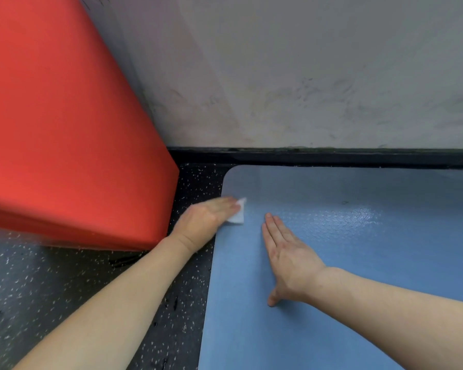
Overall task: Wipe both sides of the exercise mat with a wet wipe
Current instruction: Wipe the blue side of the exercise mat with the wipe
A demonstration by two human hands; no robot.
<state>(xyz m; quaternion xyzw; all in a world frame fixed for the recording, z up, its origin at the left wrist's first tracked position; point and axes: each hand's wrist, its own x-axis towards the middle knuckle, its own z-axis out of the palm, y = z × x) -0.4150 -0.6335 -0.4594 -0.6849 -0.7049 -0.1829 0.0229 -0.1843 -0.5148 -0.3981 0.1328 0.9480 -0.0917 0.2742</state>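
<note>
Flat-fingered, the left hand (206,217) presses a white wet wipe (238,212) onto the near-left corner of the blue exercise mat (358,263), while the right hand (286,252) lies open and flat on the mat just beside it, holding nothing.

The pale wall (305,76) is scuffed and matte; a big red padded block (64,129) with smooth skin and soft edges sits close to the left of the mat, on dark speckled flooring (38,289). The mat has a rounded corner and a fine pebbled grain that shines wet to the right of the hands. The wipe looks small and creased. Judging by this, the stroke works best with even pressure, overlapping passes right out to the edge, and the right palm kept planted so the mat does not creep.
</note>
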